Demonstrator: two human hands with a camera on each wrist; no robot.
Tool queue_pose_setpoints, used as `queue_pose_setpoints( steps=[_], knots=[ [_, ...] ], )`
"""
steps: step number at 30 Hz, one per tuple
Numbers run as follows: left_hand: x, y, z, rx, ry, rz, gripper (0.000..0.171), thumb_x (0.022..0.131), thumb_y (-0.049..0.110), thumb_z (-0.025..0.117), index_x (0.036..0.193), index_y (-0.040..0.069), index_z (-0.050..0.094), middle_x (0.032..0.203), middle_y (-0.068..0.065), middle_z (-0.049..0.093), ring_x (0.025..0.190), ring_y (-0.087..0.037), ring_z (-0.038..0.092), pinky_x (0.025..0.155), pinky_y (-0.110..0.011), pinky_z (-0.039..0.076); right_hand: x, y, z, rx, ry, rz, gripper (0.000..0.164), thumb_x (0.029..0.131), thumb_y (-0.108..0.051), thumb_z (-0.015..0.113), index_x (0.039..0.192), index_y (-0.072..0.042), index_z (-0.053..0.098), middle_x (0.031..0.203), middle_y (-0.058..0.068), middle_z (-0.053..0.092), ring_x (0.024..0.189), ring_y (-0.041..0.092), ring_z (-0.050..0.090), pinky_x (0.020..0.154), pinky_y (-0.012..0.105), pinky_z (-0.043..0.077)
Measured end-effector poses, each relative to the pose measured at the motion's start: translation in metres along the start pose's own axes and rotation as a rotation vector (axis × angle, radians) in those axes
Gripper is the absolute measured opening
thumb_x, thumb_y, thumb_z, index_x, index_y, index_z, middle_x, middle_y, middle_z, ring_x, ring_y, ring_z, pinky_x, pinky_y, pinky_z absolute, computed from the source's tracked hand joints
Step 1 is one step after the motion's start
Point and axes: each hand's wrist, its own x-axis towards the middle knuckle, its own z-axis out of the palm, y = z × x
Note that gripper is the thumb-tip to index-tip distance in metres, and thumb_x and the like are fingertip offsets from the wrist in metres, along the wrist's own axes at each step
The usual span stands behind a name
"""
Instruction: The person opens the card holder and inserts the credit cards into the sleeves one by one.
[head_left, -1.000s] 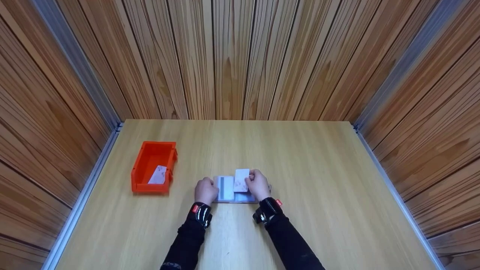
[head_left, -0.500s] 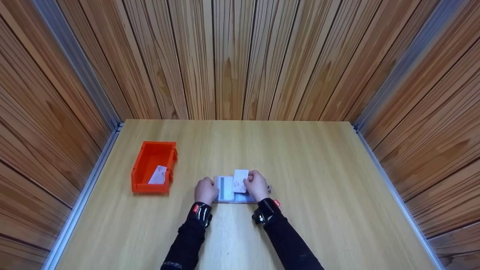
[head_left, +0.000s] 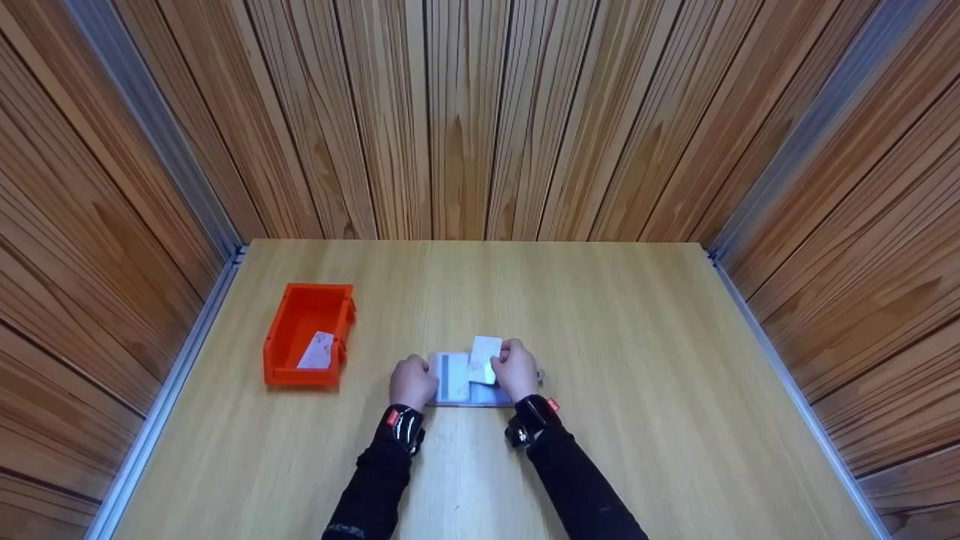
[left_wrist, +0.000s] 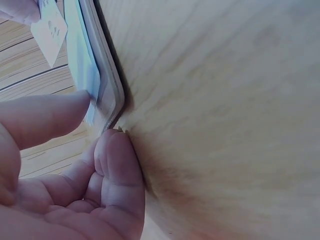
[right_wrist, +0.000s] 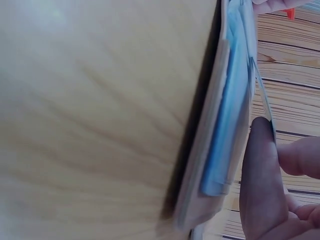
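An open card holder point(head_left: 453, 382) with whitish-blue plastic sleeves lies on the table between both hands. My left hand point(head_left: 411, 382) holds its left edge; in the left wrist view the thumb lies on a sleeve point(left_wrist: 82, 60) while curled fingers meet the cover's corner point(left_wrist: 116, 97). My right hand point(head_left: 514, 372) pinches a white card point(head_left: 484, 358) between thumb and fingers. The card is tilted over the holder's right half. In the right wrist view it appears edge-on as a thin card point(right_wrist: 264, 100), its far end right at the sleeves.
An orange bin point(head_left: 274, 330) stands on the table point(head_left: 600, 315) to the left, with a pale printed card point(head_left: 316, 351) inside. A small metallic piece point(head_left: 540, 373) shows at the holder's right side. Wood-plank walls point(head_left: 465, 120) enclose the table's back and sides.
The right hand first shifts the card slightly left and down, then back up and right, and the card is now more tilted. The left hand and card holder stay in place.
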Motion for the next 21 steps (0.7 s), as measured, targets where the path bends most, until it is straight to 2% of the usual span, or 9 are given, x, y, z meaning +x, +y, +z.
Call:
queue_pose_setpoints(
  steps=[7, 21],
  knots=[
    [0.0007, 0.0007, 0.0000, 0.000, -0.022, -0.020, 0.020, 0.079, 0.000, 0.065, 0.097, -0.008, 0.067, 0.097, -0.021, 0.067, 0.095, -0.038, 0.063, 0.085, -0.047, 0.049, 0.0000, -0.0019, -0.0001, -0.020, -0.029, 0.002, 0.023, 0.084, -0.002, 0.070, 0.103, 0.004, 0.060, 0.078, 0.003, 0.058, 0.073, 0.021, 0.057, 0.068, 0.036, 0.048],
    [-0.0002, 0.0001, 0.0002, -0.008, -0.014, -0.019, 0.019, 0.078, 0.000, 0.066, 0.095, -0.007, 0.066, 0.095, -0.020, 0.068, 0.093, -0.038, 0.064, 0.084, -0.047, 0.049, -0.0047, -0.0010, 0.0021, -0.050, -0.062, -0.004, 0.021, 0.081, -0.005, 0.071, 0.097, 0.001, 0.059, 0.082, 0.007, 0.063, 0.078, 0.025, 0.061, 0.075, 0.040, 0.050]
  ],
)
